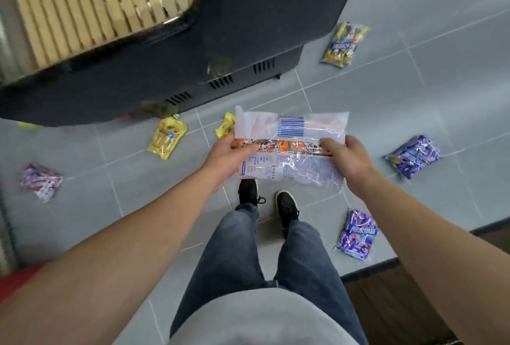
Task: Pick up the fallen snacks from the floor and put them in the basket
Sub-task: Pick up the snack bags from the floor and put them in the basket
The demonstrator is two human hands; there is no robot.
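A large clear-and-orange snack bag (289, 149) is held level in front of me, above my feet. My left hand (229, 155) grips its left edge and my right hand (346, 161) grips its right edge. Several snack packets lie on the grey tile floor: a yellow one (167, 138), a small yellow one (225, 128) partly hidden behind the held bag, a yellow-blue one (343, 44) far right, two purple ones (414, 155) (357, 234) on the right, and a pink-purple one (41, 180) at the left. The slatted wooden basket (91, 5) sits at the upper left.
A dark display stand (234, 41) carries the basket and juts over the floor ahead of me. My two black shoes (265, 201) stand below the held bag. A dark wooden floor strip (400, 303) borders the tiles at lower right. Something red (19, 281) lies at the left edge.
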